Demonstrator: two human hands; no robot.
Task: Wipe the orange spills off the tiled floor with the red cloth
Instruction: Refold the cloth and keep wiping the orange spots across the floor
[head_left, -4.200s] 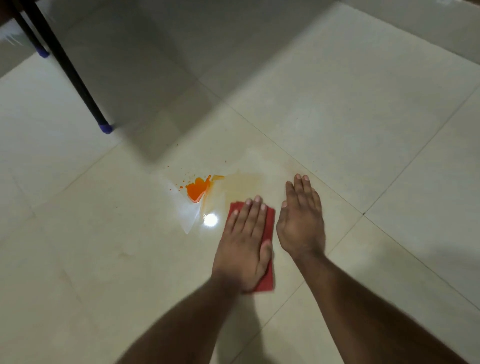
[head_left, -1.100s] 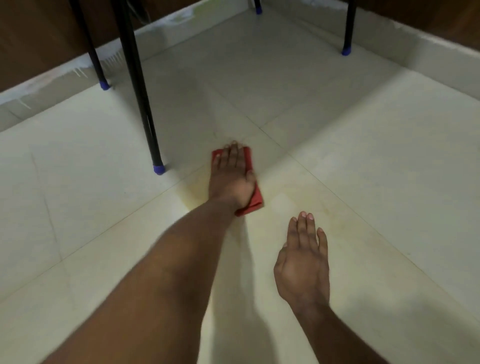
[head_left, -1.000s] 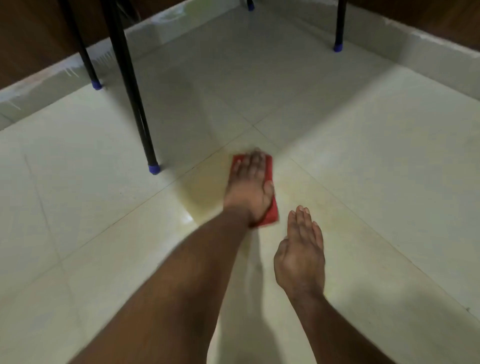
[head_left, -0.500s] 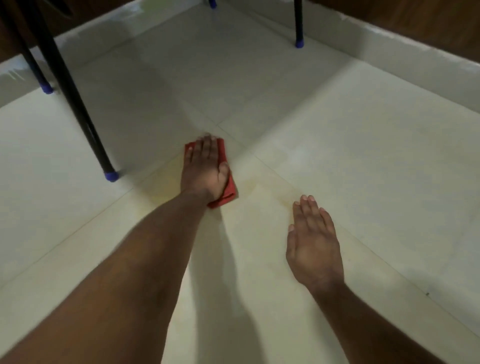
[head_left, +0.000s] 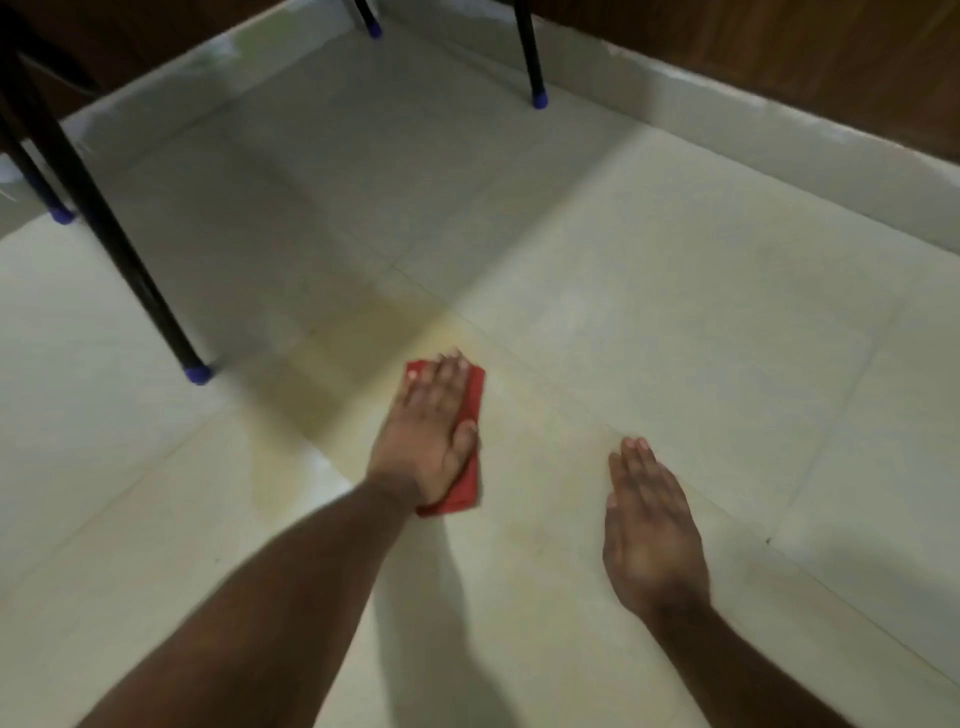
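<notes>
Tiled floor: pale, glossy; no bright orange puddle remains where one lay seconds ago, only a faint yellowish film spreading far and left of the cloth toward the tile joints. Judged: bulk removed, residue outstanding.

Table leg: black, blue-capped, far left, apart from the cloth.

Left hand: flat, fingers together, pressing the cloth down; now pulled nearer than half a second ago, mid-stroke.

Right hand: palm flat, holding nothing, bracing on the floor, near right.

Red cloth: folded, centre, pinned under the left palm, edges showing right.
</notes>
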